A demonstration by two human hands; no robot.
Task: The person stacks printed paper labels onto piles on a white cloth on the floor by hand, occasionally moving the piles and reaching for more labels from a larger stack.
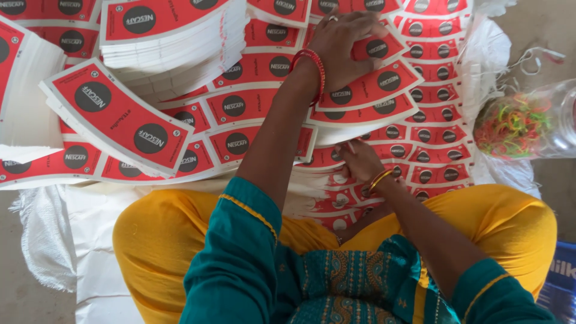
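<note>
I sit cross-legged in front of many fanned rows of red curved paper cup blanks [240, 108] with dark round marks. My left hand [345, 45], with red bangles on the wrist, lies spread on top of a thick stack of these blanks [384, 84] and clamps it from above. Just beneath, my right hand [360, 161], wearing a gold bangle, grips the stack's near white edge from below. The stack sits slightly raised over the rows under it.
More stacks of blanks lie at the left [120, 117] and top left [174, 30]. A clear plastic bag of coloured rubber bands [516, 126] rests at the right. White woven sacking [48, 234] covers the floor; a blue object [561, 282] shows at the lower right.
</note>
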